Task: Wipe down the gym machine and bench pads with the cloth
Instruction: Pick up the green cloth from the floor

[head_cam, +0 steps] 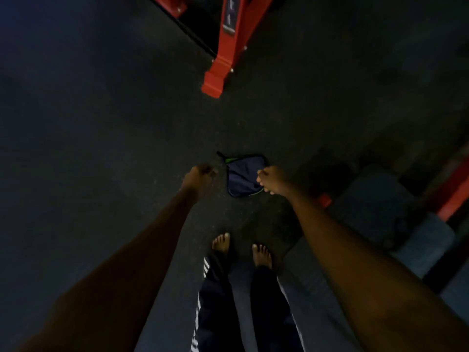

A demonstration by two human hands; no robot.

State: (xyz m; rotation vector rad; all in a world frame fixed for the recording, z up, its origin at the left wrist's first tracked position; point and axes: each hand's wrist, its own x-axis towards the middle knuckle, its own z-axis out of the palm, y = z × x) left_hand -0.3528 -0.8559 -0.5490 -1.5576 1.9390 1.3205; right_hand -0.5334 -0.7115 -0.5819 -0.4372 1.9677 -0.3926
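Floor: the dark, speckled floor (88, 110) fills the whole left side of your view and runs under everything else.
Left hand: your left hand (200, 177) is stretched out near the centre. It hangs above the floor at 9 o'clock from the cloth, close to it but apart. Its fingers are curled in and nothing shows in them.
Machine frame: a red machine leg (223, 64) stands on the floor at 12 o'clock, well apart from both hands.
Feet: your bare feet (221, 243) stand on the floor at 6 o'clock from the cloth, below dark trousers (215, 301) with white side stripes.
Cloth: the dark blue cloth (242, 177) with a green edge lies loosely folded on the floor, between your two hands.
Right hand: your right hand (269, 180) sits at the cloth's 3 o'clock edge and overlaps it. Its fingers are curled, but the blur means you cannot tell whether they pinch the cloth or only hover over it.
Bench: the grey-blue bench pads (375, 199) lie at 4 o'clock, with a red bar (454, 196) at their far side.
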